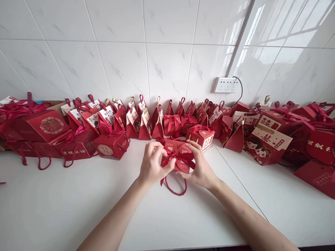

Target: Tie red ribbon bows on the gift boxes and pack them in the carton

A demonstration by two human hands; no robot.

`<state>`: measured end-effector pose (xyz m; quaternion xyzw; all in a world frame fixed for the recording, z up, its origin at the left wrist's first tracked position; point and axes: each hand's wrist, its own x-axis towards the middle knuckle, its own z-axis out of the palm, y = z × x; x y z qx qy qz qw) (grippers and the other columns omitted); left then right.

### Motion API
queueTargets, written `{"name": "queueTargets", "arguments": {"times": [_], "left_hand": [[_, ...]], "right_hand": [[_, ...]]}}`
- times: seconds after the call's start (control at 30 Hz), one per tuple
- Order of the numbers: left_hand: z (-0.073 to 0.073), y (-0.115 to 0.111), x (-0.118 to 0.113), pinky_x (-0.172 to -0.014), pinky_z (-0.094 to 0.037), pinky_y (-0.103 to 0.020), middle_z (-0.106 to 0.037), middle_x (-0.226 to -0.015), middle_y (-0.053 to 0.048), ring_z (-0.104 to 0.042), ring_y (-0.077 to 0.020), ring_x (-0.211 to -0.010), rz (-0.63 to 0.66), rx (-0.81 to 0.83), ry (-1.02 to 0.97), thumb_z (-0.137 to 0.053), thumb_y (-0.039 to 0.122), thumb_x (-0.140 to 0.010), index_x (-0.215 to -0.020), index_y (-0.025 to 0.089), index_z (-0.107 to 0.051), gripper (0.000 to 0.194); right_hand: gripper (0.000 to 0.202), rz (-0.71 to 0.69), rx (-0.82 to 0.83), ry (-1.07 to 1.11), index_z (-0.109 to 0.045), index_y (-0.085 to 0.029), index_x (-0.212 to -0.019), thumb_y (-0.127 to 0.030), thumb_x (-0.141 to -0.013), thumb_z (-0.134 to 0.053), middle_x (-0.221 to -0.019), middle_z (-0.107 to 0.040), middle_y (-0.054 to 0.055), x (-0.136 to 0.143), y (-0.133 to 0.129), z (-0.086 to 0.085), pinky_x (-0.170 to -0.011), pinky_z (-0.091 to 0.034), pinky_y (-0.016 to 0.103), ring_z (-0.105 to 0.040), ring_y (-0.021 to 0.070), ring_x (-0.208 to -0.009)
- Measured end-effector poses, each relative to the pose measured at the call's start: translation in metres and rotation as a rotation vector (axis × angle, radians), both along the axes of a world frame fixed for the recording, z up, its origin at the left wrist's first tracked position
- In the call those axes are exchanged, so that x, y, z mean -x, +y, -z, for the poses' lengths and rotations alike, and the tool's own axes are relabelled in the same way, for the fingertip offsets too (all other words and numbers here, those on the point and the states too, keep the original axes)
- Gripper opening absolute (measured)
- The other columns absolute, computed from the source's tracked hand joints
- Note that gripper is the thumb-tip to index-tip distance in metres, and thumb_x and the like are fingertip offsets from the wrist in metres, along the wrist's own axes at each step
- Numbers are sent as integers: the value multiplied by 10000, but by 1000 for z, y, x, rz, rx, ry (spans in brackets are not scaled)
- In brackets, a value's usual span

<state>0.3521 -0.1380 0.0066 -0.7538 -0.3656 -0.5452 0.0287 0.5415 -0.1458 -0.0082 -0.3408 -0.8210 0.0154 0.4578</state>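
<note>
A small red gift box (pixel 182 149) sits on the table in front of me, its top flaps folded in and tied with a red ribbon bow (pixel 174 155). My left hand (pixel 154 161) is at the box's left side, thumb and forefinger closed around the left loop of the bow. From the right, my right hand (pixel 199 165) grips the box, fingers at the far side and thumb at the near side. A twisted red cord handle (pixel 176 192) hangs from the near side onto the tabletop. The box's lower part is largely hidden.
Several red gift boxes (pixel 111 147) and upright triangular boxes (pixel 133 123) line the tiled wall. More red boxes (pixel 266 142) are piled at right and a stack (pixel 41 126) at left. A power strip (pixel 225 85) is on the wall. The white table (pixel 76 205) has a seam.
</note>
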Motion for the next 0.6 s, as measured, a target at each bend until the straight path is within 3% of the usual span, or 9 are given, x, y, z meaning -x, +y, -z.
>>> {"name": "queueTargets", "arguments": {"times": [0.2, 0.3, 0.43, 0.53, 0.6], "left_hand": [[5, 1, -5, -795, -468, -319, -500, -894, -58, -520, -185, -880, -50, -73, 82, -555, 162, -783, -795, 190, -593, 49], [3, 0, -5, -756, -473, -289, -525, -856, -52, -538, -166, -836, 18, 0, 63, -528, 193, -818, -792, 186, -605, 81], [-3, -5, -5, -646, -459, -241, -580, -715, -12, -560, -126, -674, 140, 323, -17, -460, 288, -863, -756, 193, -580, 187], [-9, -8, -5, -471, -384, -219, -491, -458, 41, -459, -93, -430, 174, 670, -190, -441, 397, -857, -659, 194, -543, 301], [-13, -8, -6, -401, -338, -215, -448, -379, 49, -415, -85, -346, 266, 858, -312, -450, 428, -827, -614, 186, -531, 332]], "right_hand": [[819, 39, 10, 15, -222, -249, -1362, -407, -725, -713, -1345, -297, 190, -1, 2, 1, -942, -474, 543, -354, 342, -1294], [819, 59, -18, 21, -230, -248, -1357, -399, -720, -721, -1349, -299, 187, -2, 4, 3, -970, -444, 555, -357, 341, -1294], [812, 77, -22, 13, -232, -259, -1353, -399, -720, -720, -1352, -301, 182, -4, 6, 4, -972, -439, 555, -364, 341, -1293], [811, 101, -18, 20, -232, -268, -1354, -411, -718, -715, -1354, -303, 178, -4, 7, 4, -955, -447, 562, -369, 348, -1287], [795, 124, -26, 42, -235, -268, -1352, -409, -727, -706, -1353, -298, 178, -6, 8, 3, -942, -454, 563, -357, 351, -1291]]}}
